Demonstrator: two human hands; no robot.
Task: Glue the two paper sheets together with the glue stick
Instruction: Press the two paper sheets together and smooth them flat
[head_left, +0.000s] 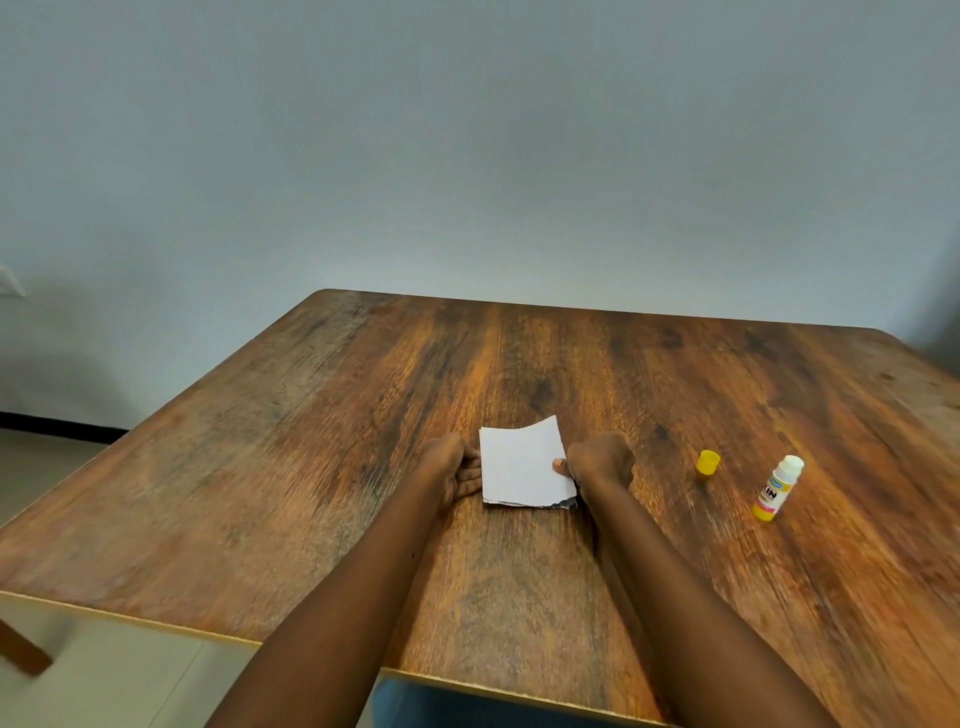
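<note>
Table (311, 441) spans foreground, wall (467, 130) behind. Paper sheets (522, 465) stacked on table near middle, top sheet's far right corner lifted. Left hand (449, 467) on table, touching stack's left edge. Right hand (597, 462) at stack's right edge, thumb on top sheet. Cap (708, 462) on table right of right hand, apart. Glue stick (777, 488) farther right, lying tilted, uncapped tip pointing away.

The wooden table (363, 441) carries it all, dark grain running front to back. Near its middle the white paper sheets (522, 465) lie stacked, far right corner curling up. Well to their right the yellow cap (708, 462) stands alone, and just beyond it the uncapped glue stick (777, 487) rests on the wood.
</note>
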